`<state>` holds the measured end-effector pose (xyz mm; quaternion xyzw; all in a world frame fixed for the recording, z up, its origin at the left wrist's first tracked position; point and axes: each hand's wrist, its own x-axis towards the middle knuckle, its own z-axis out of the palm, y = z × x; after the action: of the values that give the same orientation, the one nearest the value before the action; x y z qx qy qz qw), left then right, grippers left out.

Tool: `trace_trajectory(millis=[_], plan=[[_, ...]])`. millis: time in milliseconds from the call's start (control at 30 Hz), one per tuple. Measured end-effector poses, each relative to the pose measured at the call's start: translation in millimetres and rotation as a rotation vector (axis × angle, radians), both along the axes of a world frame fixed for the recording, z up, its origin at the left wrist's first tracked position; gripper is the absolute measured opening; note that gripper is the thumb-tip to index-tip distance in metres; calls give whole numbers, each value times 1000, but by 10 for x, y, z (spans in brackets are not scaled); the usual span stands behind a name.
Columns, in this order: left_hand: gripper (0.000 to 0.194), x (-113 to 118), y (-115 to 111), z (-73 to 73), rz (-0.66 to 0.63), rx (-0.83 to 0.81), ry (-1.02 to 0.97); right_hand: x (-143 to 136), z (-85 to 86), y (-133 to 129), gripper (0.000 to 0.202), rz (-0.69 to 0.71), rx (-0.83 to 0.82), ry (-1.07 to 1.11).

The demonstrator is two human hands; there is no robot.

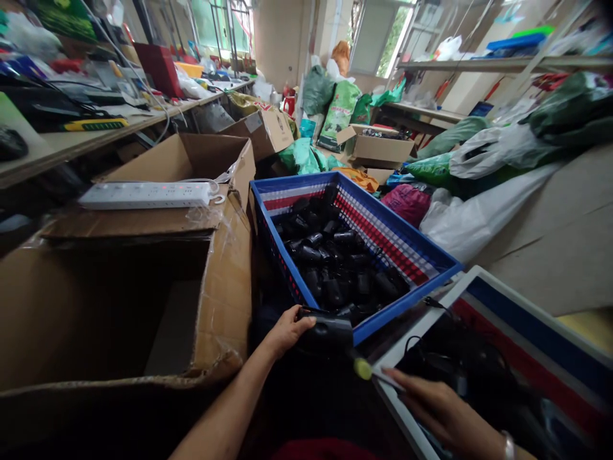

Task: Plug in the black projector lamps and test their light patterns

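My left hand (287,329) is closed around the end of a black, rounded plastic piece (330,329), held in front of the blue basket's near corner. In my right hand (438,402) is a thin, pale-shafted tool (390,378) with a round yellow-green end (363,368). That end is a little below and to the right of the black piece, and the two look apart. Behind my left hand, the blue-rimmed basket (400,227) holds many similar black pieces (335,252). Beneath my right hand lies a light-rimmed crate (460,281) with dark pieces and cords, partly hidden by the hand.
An open cardboard box (225,300) stands at the left, with a white power strip (148,195) across its flap. A cluttered workbench (43,144) runs along the left. Bags (335,105) and a smaller carton (378,147) fill the back; a white sack (483,204) lies at the right.
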<state>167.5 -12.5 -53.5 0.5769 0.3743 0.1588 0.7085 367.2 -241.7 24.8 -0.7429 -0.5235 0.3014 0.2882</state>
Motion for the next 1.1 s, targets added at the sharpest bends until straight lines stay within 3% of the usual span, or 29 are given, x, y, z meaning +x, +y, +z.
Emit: trace_trajectory(millis=[67, 100, 233, 300, 367, 433, 500, 600, 667, 733, 767, 833, 967, 1100], plan=[[30, -8, 4, -16, 9, 14, 12, -30, 24, 71, 36, 109, -73, 40], [31, -12, 6, -25, 7, 17, 17, -29, 62, 91, 38, 93, -70, 54], [33, -19, 20, -51, -20, 16, 31, 45, 135, 49, 48, -239, 202, 81], [33, -15, 25, -58, -27, 19, 31, 94, 64, 37, 46, -182, 197, 54], [33, -10, 28, -71, -30, 23, 24, 140, 1, 73, 40, -25, 53, 15], [33, -6, 29, -90, -34, 19, 11, 174, 22, 121, 39, 30, -49, -6], [32, -4, 28, -111, -35, 9, -4, 186, 108, 136, 43, -41, 8, -13], [33, 1, 27, -130, -27, -14, -17, 142, 149, 78, 46, -179, 225, 11], [33, 5, 27, -132, -18, -31, -20, 95, 28, 38, 40, -110, 209, 39], [31, 11, 28, -131, -4, -58, -25, 74, -160, 35, 35, 12, 53, 67], [31, 14, 28, -129, 3, -80, -30, 81, -245, 49, 36, 36, -21, 88], [32, 18, 29, -120, 19, -140, -42, 124, -350, 98, 46, -73, -72, 148], [35, 3, 32, -43, 20, -353, -21, 202, -286, 224, 61, -345, -67, 315], [44, -61, 28, 107, -78, -653, 71, 72, -166, 398, 65, -236, 38, 359]])
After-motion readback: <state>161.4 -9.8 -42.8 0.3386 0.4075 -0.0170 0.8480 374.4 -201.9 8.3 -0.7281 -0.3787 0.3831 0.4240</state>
